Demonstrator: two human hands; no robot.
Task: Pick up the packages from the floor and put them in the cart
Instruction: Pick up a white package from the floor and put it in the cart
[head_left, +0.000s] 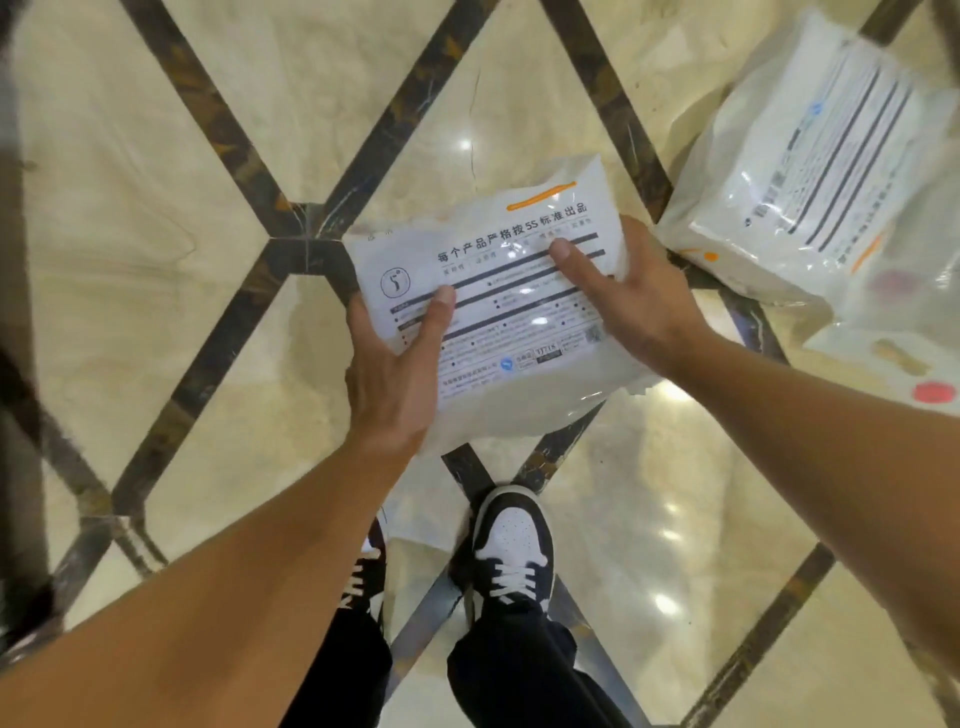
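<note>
A white plastic package (498, 312) with printed black text and an orange stroke is held above the floor in the middle of the view. My left hand (400, 374) grips its left edge, thumb on the printed face. My right hand (634, 301) grips its right edge, thumb also on top. A second white package (810, 171) lies on the floor at the upper right. A third package (893, 343) with a red round sticker lies partly under it at the right edge. No cart is in view.
The floor is glossy beige marble (156, 208) crossed by dark diagonal bands. My two black-and-white sneakers (511, 551) and dark trousers are directly below the held package.
</note>
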